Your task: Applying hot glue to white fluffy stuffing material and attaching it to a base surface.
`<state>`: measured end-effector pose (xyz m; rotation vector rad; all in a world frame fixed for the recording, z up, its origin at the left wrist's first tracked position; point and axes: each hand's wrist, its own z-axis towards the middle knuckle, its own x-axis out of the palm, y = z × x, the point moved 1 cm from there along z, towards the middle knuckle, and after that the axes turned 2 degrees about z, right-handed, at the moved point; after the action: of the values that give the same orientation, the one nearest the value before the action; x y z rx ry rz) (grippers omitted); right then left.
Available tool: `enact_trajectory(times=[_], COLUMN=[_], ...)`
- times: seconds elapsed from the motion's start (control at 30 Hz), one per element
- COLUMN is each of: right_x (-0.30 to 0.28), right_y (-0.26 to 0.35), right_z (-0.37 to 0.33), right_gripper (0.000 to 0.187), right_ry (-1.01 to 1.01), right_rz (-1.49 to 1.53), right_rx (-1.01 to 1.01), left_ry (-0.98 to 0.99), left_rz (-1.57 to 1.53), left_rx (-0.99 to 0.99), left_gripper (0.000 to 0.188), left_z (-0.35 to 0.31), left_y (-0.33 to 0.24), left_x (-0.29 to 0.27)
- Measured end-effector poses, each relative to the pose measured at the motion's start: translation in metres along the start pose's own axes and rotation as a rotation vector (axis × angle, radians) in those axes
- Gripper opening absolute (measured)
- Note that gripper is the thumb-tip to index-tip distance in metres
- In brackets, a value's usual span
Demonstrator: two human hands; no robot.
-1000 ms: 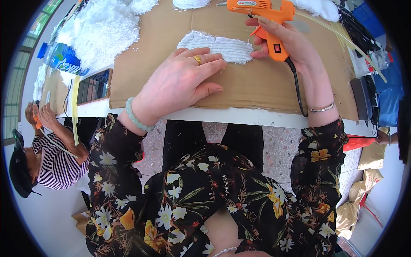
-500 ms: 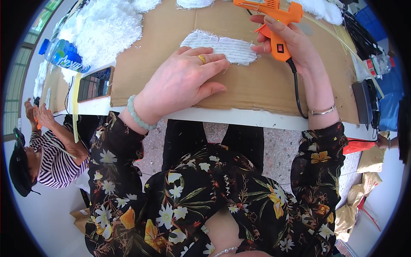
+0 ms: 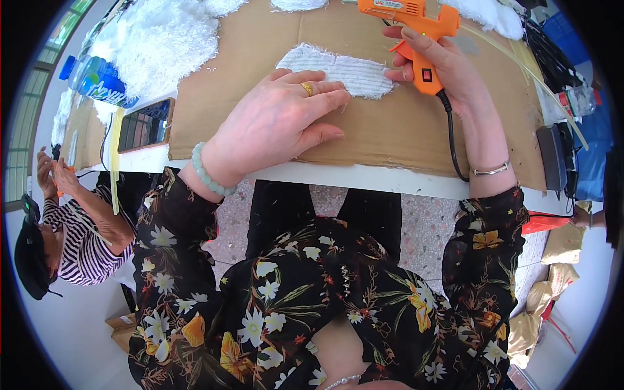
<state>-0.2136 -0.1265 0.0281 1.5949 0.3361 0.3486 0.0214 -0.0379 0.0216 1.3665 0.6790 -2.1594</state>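
Observation:
An orange hot glue gun (image 3: 425,65) is gripped in my right hand (image 3: 448,68), its handle against my palm and its black cord hanging down over the table edge. Some fingertips of that hand come close to the right end of a white fuzzy-edged fabric piece (image 3: 344,70) with ribbed lines. Flat and palm down, my left hand (image 3: 276,120) lies with its fingers stretched over the lower left edge of the fabric. Both rest on a brown cardboard sheet (image 3: 390,140). The nozzle of the gun is partly cut off at the top of the view.
A heap of white fluffy material (image 3: 162,49) lies at the far left, beside a blue-labelled bottle (image 3: 97,79) and a phone (image 3: 144,125). Glue sticks (image 3: 115,162) overhang the left edge. A dark box (image 3: 551,156) stands at the right. A co-worker in stripes (image 3: 97,237) sits at left.
My hands, the glue gun and the fabric stay almost where they were, with only a slight shift of the view. The co-worker's hands at the left have moved a little.

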Motion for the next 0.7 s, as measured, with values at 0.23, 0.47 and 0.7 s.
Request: enact_trajectory(times=[0.23,0.47,0.7], right_x=[-0.0008,-0.0011,-0.0013], right_y=[-0.0017,-0.0011,-0.0018], right_z=[-0.0005,0.0001,0.0004], right_gripper=[0.041,0.041,0.041], right_ry=[-0.016,-0.005,-0.016], right_rz=[-0.005,-0.007,-0.014], right_rx=[0.008,0.009,0.009], left_ry=[0.003,0.018,0.023], left_rz=[-0.018,-0.018,-0.039], left_rx=[0.017,0.010,0.011], left_gripper=[0.037,0.035,0.033], left_z=[0.0004,0.0013,0.0007], left_y=[0.0025,0.0018,0.0057], left_x=[0.0018,0.0003,0.0026])
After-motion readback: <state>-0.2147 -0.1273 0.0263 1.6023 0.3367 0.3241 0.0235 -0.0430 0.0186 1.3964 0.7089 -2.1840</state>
